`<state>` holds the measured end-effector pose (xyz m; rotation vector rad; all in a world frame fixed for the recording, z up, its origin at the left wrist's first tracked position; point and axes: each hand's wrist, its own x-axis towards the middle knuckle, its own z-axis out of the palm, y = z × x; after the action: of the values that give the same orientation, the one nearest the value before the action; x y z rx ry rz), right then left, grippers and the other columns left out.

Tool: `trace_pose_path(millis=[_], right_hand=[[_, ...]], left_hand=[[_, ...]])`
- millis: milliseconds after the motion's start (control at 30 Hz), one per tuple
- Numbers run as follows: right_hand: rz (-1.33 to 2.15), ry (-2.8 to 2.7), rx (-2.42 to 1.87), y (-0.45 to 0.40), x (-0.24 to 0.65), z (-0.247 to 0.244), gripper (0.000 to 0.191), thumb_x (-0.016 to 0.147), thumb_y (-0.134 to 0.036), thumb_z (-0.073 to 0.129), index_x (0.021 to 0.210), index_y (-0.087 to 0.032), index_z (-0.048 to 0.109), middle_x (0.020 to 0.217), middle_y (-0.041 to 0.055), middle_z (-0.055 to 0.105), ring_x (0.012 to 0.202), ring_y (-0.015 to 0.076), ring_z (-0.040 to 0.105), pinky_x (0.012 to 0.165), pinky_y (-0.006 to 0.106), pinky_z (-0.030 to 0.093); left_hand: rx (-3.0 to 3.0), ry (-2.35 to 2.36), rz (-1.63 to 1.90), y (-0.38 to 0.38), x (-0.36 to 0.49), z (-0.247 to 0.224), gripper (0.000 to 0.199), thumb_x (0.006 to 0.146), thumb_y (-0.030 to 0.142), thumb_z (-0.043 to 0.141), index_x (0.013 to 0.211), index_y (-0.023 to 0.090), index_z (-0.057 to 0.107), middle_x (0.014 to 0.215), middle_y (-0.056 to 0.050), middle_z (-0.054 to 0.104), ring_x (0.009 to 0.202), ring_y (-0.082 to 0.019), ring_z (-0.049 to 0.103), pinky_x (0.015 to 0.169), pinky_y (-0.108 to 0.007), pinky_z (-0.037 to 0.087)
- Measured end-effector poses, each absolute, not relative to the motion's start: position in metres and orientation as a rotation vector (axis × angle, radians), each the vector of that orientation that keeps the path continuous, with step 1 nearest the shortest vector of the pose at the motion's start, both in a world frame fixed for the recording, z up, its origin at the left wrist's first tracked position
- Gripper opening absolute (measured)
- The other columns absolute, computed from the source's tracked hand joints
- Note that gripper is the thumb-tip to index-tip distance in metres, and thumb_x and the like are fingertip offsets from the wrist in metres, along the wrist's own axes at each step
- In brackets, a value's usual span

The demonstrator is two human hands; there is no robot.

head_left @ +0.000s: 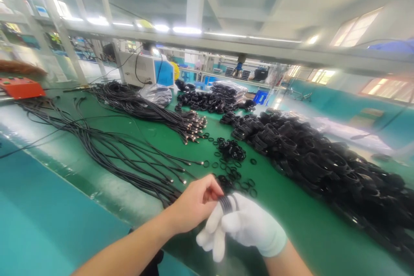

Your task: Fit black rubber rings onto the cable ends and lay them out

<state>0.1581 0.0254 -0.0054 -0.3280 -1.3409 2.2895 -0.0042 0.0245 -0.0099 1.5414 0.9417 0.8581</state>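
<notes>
My left hand (pixel 194 202) is bare, its thumb and fingertips closed at the edge of several black bands (pixel 227 203). What lies between those fingertips is hidden. A white glove covers my right hand (pixel 241 222); its fingers are curled and pressed together, with the bands side by side across them. Just beyond my hands, small black rings (pixel 233 174) lie scattered on the green table mat (pixel 268 189), with a denser heap of them (pixel 231 148) behind. Loose black cables (pixel 129 155) with metal plugs stretch out to the left of my hands.
A thick cable bundle (pixel 145 110) lies farther back, beside a plastic bag (pixel 157 95). Coiled black cables (pixel 300 151) are heaped along the right. An orange box (pixel 22 87) is at the far left. A white and blue machine (pixel 145 69) stands behind, under a metal beam (pixel 226 43).
</notes>
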Motion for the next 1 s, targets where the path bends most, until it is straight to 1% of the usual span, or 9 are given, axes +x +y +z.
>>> trace_pose_path(millis=[100, 200, 367, 467, 567, 667, 800, 900, 1000], right_hand=[[2.275, -1.417, -0.345, 0.026, 0.16, 0.001, 0.03, 0.078, -0.031, 0.057, 0.087, -0.005, 0.068, 0.073, 0.0144, 0.07, 0.074, 0.0238, 0.067, 0.083, 0.043, 0.046], [2.245, -1.464, -0.356, 0.027, 0.164, 0.004, 0.026, 0.078, -0.03, 0.056, 0.083, -0.007, 0.067, 0.068, 0.0125, 0.069, 0.08, 0.0237, 0.066, 0.083, 0.041, 0.046], [2.327, -1.519, -0.33, 0.023, 0.161, 0.008, 0.028, 0.077, -0.031, 0.055, 0.073, -0.007, 0.068, 0.067, 0.0119, 0.069, 0.066, 0.021, 0.065, 0.078, 0.037, 0.048], [2.328, -1.53, -0.338, 0.021, 0.16, 0.009, 0.028, 0.076, -0.03, 0.055, 0.071, -0.007, 0.069, 0.066, 0.0107, 0.069, 0.059, 0.0195, 0.064, 0.07, 0.033, 0.05], [2.32, -1.546, -0.358, 0.021, 0.165, 0.01, 0.023, 0.074, -0.027, 0.058, 0.073, -0.008, 0.07, 0.065, 0.0088, 0.069, 0.065, 0.0205, 0.065, 0.069, 0.031, 0.05], [2.336, -1.564, -0.413, 0.022, 0.17, 0.013, 0.019, 0.072, -0.029, 0.063, 0.077, -0.012, 0.071, 0.067, 0.0072, 0.07, 0.066, 0.0205, 0.065, 0.07, 0.031, 0.05], [2.258, -1.529, -0.4, 0.016, 0.168, 0.019, 0.028, 0.078, -0.034, 0.058, 0.08, -0.009, 0.071, 0.067, 0.0099, 0.07, 0.064, 0.021, 0.064, 0.073, 0.035, 0.05], [2.159, -1.495, -0.382, 0.01, 0.168, 0.02, 0.044, 0.086, -0.043, 0.046, 0.085, -0.007, 0.07, 0.071, 0.0139, 0.07, 0.067, 0.0214, 0.065, 0.077, 0.039, 0.048], [2.07, -1.435, -0.484, 0.011, 0.176, 0.021, 0.06, 0.089, -0.054, 0.034, 0.089, -0.005, 0.068, 0.068, 0.0152, 0.068, 0.064, 0.0214, 0.064, 0.071, 0.038, 0.05]], left_hand=[[1.651, 1.025, 1.042, 0.014, 0.003, -0.018, 0.004, 0.08, 0.017, 0.052, 0.084, 0.017, 0.054, 0.079, 0.001, 0.056, 0.069, -0.01, 0.052, 0.062, -0.022, 0.043], [1.789, 1.065, 1.233, 0.007, 0.007, -0.022, 0.013, 0.084, 0.015, 0.045, 0.087, 0.018, 0.057, 0.084, -0.001, 0.055, 0.077, -0.012, 0.053, 0.07, -0.025, 0.044], [1.891, 1.011, 1.13, 0.007, 0.006, -0.019, 0.013, 0.081, 0.01, 0.046, 0.086, 0.018, 0.055, 0.081, 0.0, 0.056, 0.072, -0.011, 0.053, 0.065, -0.022, 0.045], [1.921, 0.973, 1.236, 0.007, 0.005, -0.018, 0.014, 0.081, 0.009, 0.046, 0.085, 0.018, 0.057, 0.082, -0.001, 0.057, 0.075, -0.011, 0.055, 0.067, -0.023, 0.046], [1.993, 0.932, 1.273, 0.005, 0.005, -0.014, 0.022, 0.083, 0.009, 0.044, 0.097, 0.019, 0.057, 0.088, -0.003, 0.058, 0.08, -0.012, 0.055, 0.073, -0.024, 0.047], [2.121, 0.849, 1.082, 0.005, 0.007, -0.007, 0.03, 0.086, 0.009, 0.04, 0.108, 0.02, 0.056, 0.094, -0.004, 0.059, 0.084, -0.012, 0.055, 0.077, -0.023, 0.046], [2.211, 0.828, 1.075, 0.012, 0.009, -0.002, 0.021, 0.087, 0.014, 0.042, 0.098, 0.016, 0.06, 0.089, -0.006, 0.059, 0.081, -0.013, 0.055, 0.073, -0.023, 0.046], [2.246, 0.805, 1.077, 0.016, 0.009, -0.001, 0.021, 0.085, 0.014, 0.043, 0.099, 0.014, 0.059, 0.091, -0.007, 0.06, 0.082, -0.014, 0.055, 0.074, -0.024, 0.047], [2.258, 0.825, 1.053, 0.017, 0.007, 0.005, 0.022, 0.085, 0.013, 0.041, 0.098, 0.013, 0.059, 0.09, -0.007, 0.06, 0.082, -0.014, 0.056, 0.075, -0.024, 0.047]])
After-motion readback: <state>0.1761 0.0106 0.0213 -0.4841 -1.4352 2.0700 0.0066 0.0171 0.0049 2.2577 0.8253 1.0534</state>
